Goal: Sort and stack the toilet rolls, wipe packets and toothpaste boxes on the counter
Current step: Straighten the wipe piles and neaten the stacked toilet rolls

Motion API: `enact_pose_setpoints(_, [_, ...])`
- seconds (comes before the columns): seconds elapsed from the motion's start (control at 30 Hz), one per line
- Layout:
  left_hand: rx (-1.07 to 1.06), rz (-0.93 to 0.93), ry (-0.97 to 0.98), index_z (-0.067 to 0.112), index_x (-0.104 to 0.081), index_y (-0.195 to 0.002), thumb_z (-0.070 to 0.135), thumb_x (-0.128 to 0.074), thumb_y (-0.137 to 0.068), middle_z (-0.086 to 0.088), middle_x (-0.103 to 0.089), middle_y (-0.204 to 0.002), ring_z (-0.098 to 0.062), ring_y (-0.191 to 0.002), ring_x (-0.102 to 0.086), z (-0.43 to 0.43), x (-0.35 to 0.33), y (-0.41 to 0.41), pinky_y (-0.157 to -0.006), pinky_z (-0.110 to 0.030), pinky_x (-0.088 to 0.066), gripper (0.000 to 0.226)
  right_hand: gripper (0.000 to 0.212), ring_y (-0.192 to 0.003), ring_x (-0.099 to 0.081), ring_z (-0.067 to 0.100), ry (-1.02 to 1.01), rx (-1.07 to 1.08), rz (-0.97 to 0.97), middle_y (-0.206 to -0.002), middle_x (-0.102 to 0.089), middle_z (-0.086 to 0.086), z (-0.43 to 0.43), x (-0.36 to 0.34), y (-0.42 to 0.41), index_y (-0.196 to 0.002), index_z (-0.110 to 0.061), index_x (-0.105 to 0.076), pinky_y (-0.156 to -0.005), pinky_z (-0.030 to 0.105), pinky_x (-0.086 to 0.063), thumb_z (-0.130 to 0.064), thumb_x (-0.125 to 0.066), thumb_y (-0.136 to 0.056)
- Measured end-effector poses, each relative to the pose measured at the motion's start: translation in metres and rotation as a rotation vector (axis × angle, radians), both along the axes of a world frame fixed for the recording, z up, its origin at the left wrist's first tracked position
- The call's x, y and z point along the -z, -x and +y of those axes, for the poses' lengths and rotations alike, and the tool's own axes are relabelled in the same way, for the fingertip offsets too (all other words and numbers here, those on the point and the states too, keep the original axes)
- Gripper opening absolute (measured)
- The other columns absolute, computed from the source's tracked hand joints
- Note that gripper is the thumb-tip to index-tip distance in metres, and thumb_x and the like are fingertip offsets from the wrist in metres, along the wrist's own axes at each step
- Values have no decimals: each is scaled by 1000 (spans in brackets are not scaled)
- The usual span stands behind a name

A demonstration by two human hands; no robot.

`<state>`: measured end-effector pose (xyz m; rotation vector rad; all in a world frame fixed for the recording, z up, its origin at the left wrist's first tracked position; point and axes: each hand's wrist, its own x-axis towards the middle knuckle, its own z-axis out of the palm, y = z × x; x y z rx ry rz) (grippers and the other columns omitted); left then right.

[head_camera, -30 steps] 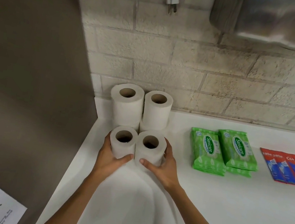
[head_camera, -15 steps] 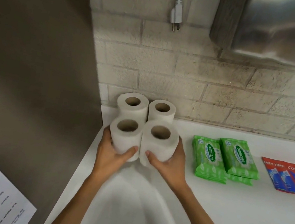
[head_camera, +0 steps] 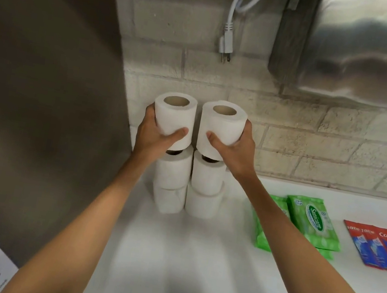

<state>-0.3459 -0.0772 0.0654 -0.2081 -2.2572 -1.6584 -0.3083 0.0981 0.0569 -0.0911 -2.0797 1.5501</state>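
Soft matt white paper toilet rolls [head_camera: 174, 119]; glossy green plastic wipe packets [head_camera: 313, 220]; smooth white counter [head_camera: 192, 262]; rough painted brick wall [head_camera: 317, 142].

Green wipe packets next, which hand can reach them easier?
Probably the right hand. It grips a white toilet roll on the side nearer the green wipe packets. The left hand grips the other white toilet roll by the grey panel, farther away. Both must set rolls down first.

Pale brick wall [head_camera: 316, 147] behind white counter [head_camera: 215, 279], steel panel [head_camera: 33, 66] on L, metal unit [head_camera: 372, 48] upper R.
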Motion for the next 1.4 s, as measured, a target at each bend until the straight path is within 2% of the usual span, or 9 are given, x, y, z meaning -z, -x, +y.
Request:
enact_pose_setpoints(0.27, [-35, -63, 23, 18, -35, -134, 28, -83, -66, -1, -52, -134, -22, -121, -51, -1, 31, 14, -101, -38, -45, 83, 81, -112, -53, 11, -26, -11, -22, -130, -54, -4, 1, 20, 14, -134, -19, -38, -95, 28, -47, -33, -82, -68])
enact_pose_setpoints(0.53, [-2, -48, -1, 18, -35, -134, 26, -81, -68, 2, -52, -134, -16, -119, -51, 0, 35, 14, -100, -31, -44, 82, 81, -106, -48, 5, -5, -40, -41, -122, -50, -10, -2, 26, 15, -137, -18, -34, -88, 20, -41, -28, -80, -71])
enact_pose_setpoints(0.67, [1, -48, -2, 19, -35, -135, 28, -81, -67, 2, -52, -134, -18, -120, -52, -1, 37, 16, -102, -37, -45, 82, 82, -107, -49, 7, -14, -48, -31, -130, -52, -4, -1, 27, 17, -138, -17, -32, -89, 21, -43, -28, -79, -72])
enact_pose_setpoints(0.87, [13, -43, -4, 18, -33, -137, 27, -81, -68, 1, -50, -136, -19, -122, -50, -1, 38, 19, -103, -38, -45, 85, 82, -109, -50, 8, -12, -64, -20, -132, -52, -2, 0, 28, 19, -138, -20, -32, -88, 21, -42, -28, -79, -72])
enact_pose_setpoints(0.97, [70, -38, -33, 22, -29, -140, 34, -80, -66, 4, -47, -139, -14, -123, -49, -2, 41, 15, -104, -35, -43, 90, 83, -117, -51, 11, 19, -78, -11, -134, -50, -5, 0, 34, 17, -139, -25, -30, -95, 26, -45, -32, -79, -72])
enact_pose_setpoints(1.1, [74, -111, -214, 30, -12, -147, 59, -56, -78, 2, -36, -150, -11, -132, -43, -4, 56, -4, -109, -33, -36, 87, 75, -128, -45, 19, 245, -9, -70, -140, -44, 5, -4, 63, 3, -144, -26, -23, -106, 37, -41, -45, -61, -83])
enact_pose_setpoints(1.2, [-13, -134, -269, 19, -14, -149, 47, -35, -96, 5, -29, -151, -6, -132, -34, -4, 71, -11, -106, -22, -28, 63, 63, -139, -32, 18, 383, 21, -138, -151, -31, 7, -8, 91, -8, -148, -26, -18, -112, 31, -28, -46, -44, -93])
enact_pose_setpoints(1.27, [-31, -180, -296, 15, -24, -147, 50, -30, -96, 6, -33, -148, -3, -127, -36, -5, 88, -12, -101, -18, -27, 62, 62, -144, -20, 15, 459, 18, -219, -157, -18, 1, -10, 106, -13, -150, -24, -10, -114, 29, -18, -47, -33, -97])
enact_pose_setpoints(1.4, [11, -409, -351, 26, -29, -145, 82, -26, -71, 6, -32, -152, -10, -139, -31, -7, 128, -8, -118, -40, -21, 93, 63, -146, -12, 11, 504, -26, -326, -159, -10, -5, -15, 124, -18, -151, -23, -4, -116, 28, -11, -49, -23, -98])
